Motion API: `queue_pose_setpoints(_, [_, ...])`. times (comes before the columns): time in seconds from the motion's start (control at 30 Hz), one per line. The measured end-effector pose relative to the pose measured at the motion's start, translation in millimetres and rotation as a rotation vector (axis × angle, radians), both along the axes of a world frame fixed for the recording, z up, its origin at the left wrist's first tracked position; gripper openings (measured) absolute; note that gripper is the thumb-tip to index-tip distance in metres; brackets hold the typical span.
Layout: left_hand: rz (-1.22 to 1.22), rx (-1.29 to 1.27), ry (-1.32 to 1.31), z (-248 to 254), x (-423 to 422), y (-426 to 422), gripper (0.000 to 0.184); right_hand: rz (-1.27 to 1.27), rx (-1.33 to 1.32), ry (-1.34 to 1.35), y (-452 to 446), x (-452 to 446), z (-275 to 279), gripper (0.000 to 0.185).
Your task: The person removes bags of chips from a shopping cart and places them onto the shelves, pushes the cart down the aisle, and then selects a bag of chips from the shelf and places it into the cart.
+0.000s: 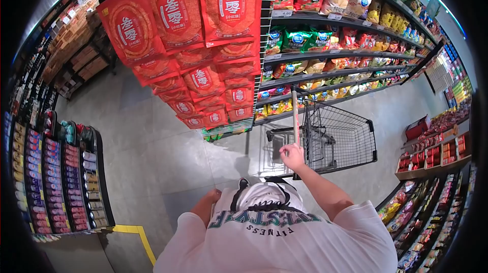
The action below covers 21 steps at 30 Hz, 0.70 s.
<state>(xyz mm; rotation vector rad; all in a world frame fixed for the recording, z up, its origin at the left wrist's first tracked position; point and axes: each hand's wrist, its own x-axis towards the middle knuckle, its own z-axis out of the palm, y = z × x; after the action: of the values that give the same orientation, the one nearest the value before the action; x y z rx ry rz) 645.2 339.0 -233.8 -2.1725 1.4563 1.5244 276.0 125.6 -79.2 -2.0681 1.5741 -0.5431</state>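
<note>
My right hand (292, 156) is closed around the near end of the pale handle bar (295, 115) of a shopping cart, with thumb and forefinger curled on the left side of the bar. The black wire cart (351, 138) stands to the right of the handle, and its basket looks empty. Of my left arm only a part shows beside my white shirt (274, 237); the hand itself is hidden in front of my body.
Red snack packets (178, 13) hang on a rack ahead on the left. Behind the cart run shelves of chip bags (300, 41). Shelves of cans (58, 181) stand at the left, and packaged goods fill shelves (427, 222) at the right. Grey floor (137, 135) lies between them.
</note>
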Motion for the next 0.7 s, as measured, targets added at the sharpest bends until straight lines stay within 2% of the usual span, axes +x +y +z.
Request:
queue_pose_setpoints(0.03, [0.007,0.001,-0.016,-4.7,-1.4,1.7,0.037,-0.017,0.027,-0.12,-2.7,0.5,-4.6,0.005])
queue_pose_setpoints(0.07, [0.015,0.003,-0.033,-9.4,-2.8,3.0,0.036,-0.083,0.17,-0.321,-6.9,-0.7,-8.4,0.008])
queue_pose_setpoints(0.17, [0.031,-0.086,0.057,-57.2,1.5,-2.5,0.037,-0.191,0.528,-1.057,-16.6,-6.6,-10.7,0.013])
queue_pose_setpoints(0.2, [-0.036,-0.208,0.092,-84.7,4.2,-6.3,0.038,-0.214,0.563,-1.127,-10.7,-10.1,-4.6,0.017])
queue_pose_setpoints(0.27, [-0.168,-0.452,0.161,-125.7,7.6,-13.3,0.042,-0.231,0.585,-1.116,5.6,-16.4,0.1,0.016])
queue_pose_setpoints(0.37, [-0.122,-0.183,0.307,-113.1,-11.8,-49.1,0.036,-0.22,0.567,-1.009,31.8,-26.8,-11.2,0.013])
queue_pose_setpoints(0.47, [-0.034,-0.237,0.337,-48.9,-53.1,-74.5,0.037,-0.207,0.535,-0.862,53.2,-40.7,-27.3,0.013])
queue_pose_setpoints(0.57, [0.317,-0.031,0.79,-25.6,-105.4,-94.8,0.037,-0.207,0.623,-0.839,71.6,-62.5,-58.5,0.011])
queue_pose_setpoints(0.6, [0.272,-0.037,0.848,-7.9,-120.2,-101.0,0.04,-0.197,0.654,-0.865,74.8,-65.5,-59.4,0.011])
queue_pose_setpoints(0.7, [0.057,-0.012,0.947,67.3,-163.0,-114.4,0.05,-0.147,0.589,-0.678,82.6,-62.2,-55.9,0.01])
